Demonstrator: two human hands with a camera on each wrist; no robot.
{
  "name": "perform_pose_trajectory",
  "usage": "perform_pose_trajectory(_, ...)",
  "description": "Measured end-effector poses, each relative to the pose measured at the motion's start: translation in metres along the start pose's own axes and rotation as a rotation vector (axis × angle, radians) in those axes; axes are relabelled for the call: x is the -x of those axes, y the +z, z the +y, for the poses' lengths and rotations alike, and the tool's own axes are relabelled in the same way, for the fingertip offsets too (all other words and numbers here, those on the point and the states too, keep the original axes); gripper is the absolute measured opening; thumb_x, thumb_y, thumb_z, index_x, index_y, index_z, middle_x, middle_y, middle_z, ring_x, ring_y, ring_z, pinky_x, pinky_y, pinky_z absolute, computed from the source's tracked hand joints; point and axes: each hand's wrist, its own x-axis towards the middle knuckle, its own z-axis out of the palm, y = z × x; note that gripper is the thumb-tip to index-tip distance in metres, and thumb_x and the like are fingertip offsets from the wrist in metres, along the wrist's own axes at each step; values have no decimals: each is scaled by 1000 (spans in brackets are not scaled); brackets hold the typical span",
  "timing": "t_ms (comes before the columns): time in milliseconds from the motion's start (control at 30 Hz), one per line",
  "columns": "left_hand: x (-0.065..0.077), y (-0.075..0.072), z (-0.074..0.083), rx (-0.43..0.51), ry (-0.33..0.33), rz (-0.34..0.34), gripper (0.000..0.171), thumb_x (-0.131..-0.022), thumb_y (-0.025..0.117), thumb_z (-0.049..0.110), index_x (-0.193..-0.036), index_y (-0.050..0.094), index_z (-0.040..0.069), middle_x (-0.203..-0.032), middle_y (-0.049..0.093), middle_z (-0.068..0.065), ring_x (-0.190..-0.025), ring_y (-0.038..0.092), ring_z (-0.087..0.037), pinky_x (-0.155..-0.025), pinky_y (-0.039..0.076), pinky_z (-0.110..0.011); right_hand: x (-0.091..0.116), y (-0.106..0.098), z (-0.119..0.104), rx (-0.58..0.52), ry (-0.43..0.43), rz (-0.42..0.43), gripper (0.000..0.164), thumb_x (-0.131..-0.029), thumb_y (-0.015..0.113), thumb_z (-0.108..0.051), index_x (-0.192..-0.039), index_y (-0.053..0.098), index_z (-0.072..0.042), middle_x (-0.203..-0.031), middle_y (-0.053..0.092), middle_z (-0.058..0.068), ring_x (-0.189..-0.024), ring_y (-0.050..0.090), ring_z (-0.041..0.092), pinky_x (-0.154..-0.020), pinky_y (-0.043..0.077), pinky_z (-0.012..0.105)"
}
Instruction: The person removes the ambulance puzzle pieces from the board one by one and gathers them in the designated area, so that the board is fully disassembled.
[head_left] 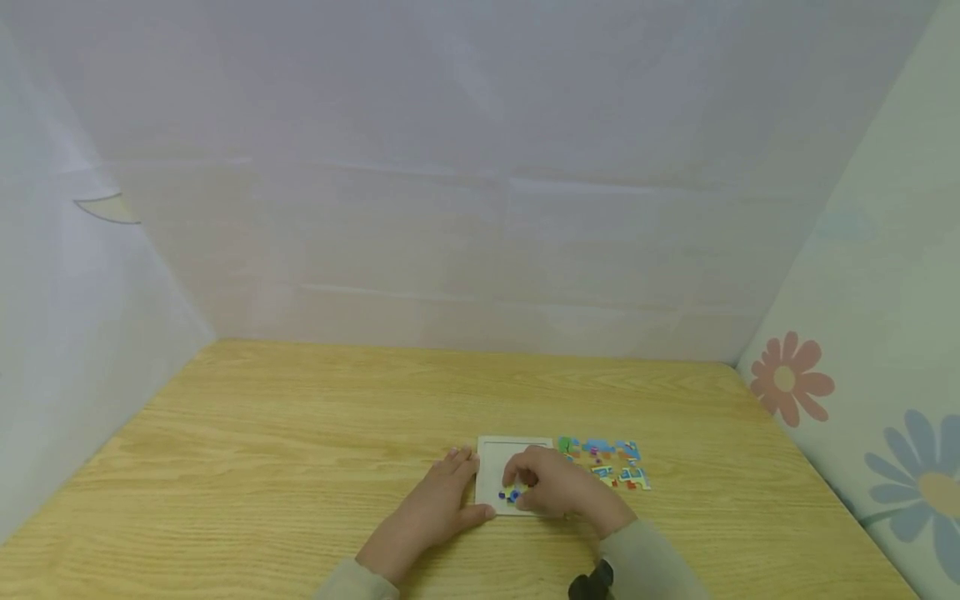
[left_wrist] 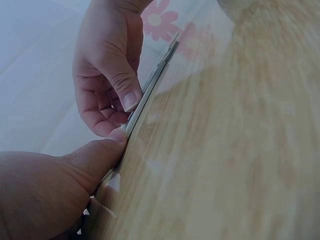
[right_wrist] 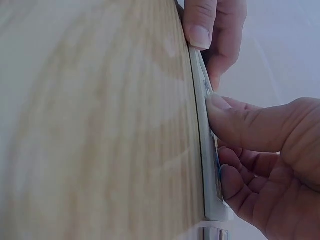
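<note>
A square, pale puzzle tray (head_left: 491, 454) lies on the table. My left hand (head_left: 441, 498) steadies its left side, fingers stretched along the edge and thumb at the near corner; that thumb (left_wrist: 100, 155) shows on the tray's rim in the left wrist view. My right hand (head_left: 558, 483) bends over the tray, thumb and fingers curled about a small yellow puzzle piece (head_left: 513, 495) with blue and purple marks in the near left part. In the right wrist view the right thumb (right_wrist: 240, 122) is at the tray's near edge, and the fingers hide much of the piece.
Several colourful puzzle pieces (head_left: 622, 475) lie flat close to the tray's right side. The wooden table (head_left: 262, 450) is bounded by a pale back wall (head_left: 480, 250) and side walls, the right one with printed flowers (head_left: 787, 379).
</note>
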Motion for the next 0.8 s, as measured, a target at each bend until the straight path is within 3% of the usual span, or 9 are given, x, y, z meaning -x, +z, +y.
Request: perform_pose_trajectory(800,1,-1,0,-2,6,-14,73,-83,64,46,-134,44,-2,-145,33,-24,-135,27,-41,-108,26,-57,-3,-2,-7,47,0,-38,23,-75,74,-1,-88,61,-15,-83,53,-2,-74,46,14,-65,43,27)
